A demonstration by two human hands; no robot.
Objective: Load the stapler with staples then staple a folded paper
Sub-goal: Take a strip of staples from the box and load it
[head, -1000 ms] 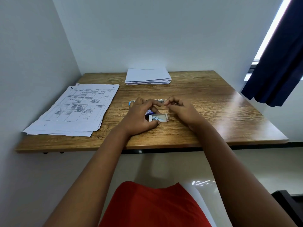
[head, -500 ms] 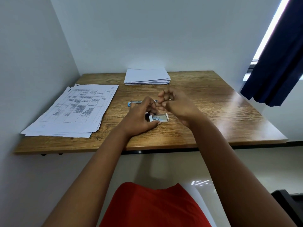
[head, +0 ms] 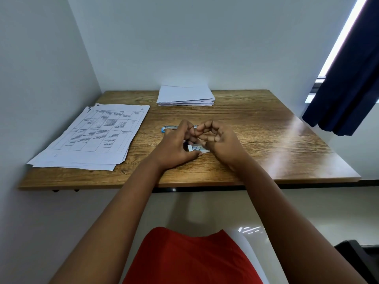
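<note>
Loading seems underway: just nearer than the stapler [head: 171,128] on the tabletop [head: 266,140], both hands, left [head: 177,144] and right [head: 220,143], curl over the staple box [head: 198,149], contents indiscernible; next, seating a strip.

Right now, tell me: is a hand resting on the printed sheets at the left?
No: both hands work mid-table, clear of the printed sheets.

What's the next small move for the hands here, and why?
Probably carry the fingertips back to the stapler. Both hands, left hand and right hand, meet fingertip to fingertip above the small staple box; whether they pinch staples is too small to tell.
</note>
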